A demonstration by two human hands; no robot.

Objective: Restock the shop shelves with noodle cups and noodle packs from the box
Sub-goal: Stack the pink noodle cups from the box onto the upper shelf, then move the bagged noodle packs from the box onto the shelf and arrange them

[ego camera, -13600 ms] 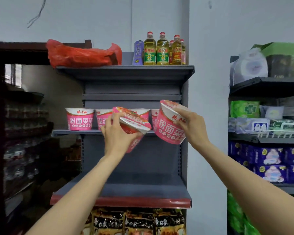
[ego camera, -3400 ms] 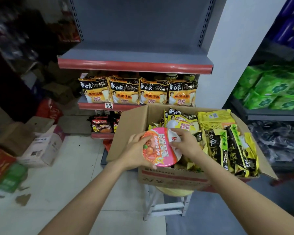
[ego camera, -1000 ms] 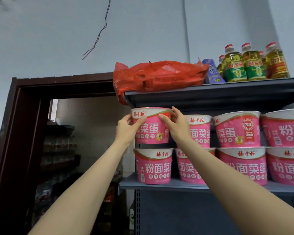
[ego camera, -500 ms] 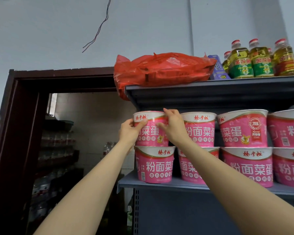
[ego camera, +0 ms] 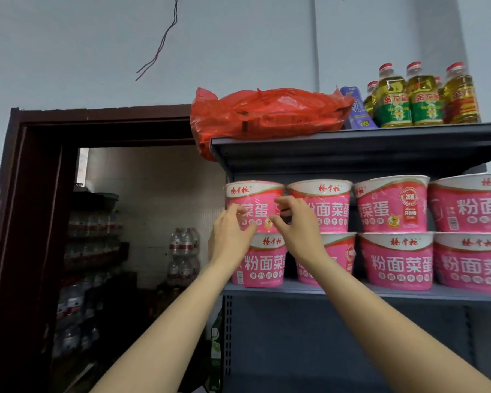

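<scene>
At the left end of the grey metal shelf: two tiers of pink-and-white plastic noodle cups stood in a row, and the top-left pink noodle cup sat on the lid of the lower pink cup, just beside the shelf's open side.
Left hand: the left hand was raised in front of that top cup, fingers loosely curled and slightly apart; motion blur hid whether the fingertips touched the wrapper, and no firm grip showed.
Right hand: the right hand was at the gap between that cup and the next upper cup, thumb and fingers apart and bent, clamped on nothing that could be made out.
Stage, as judged: the cup looked placed and the hands seemed to be at release.
Risk one: a fingertip dragging on the slick wrapper could tip the top cup off the narrower lid beneath it.
Risk two: nothing guarded the left edge, so a nudge that way could send it off the shelf.
Risk three: a knock to the right could disturb the neighbouring stacks.
Overhead: the red plastic bag overhung the top shelf near the yellow oil bottles; a raised hand could snag it.
Box: not in view.
</scene>
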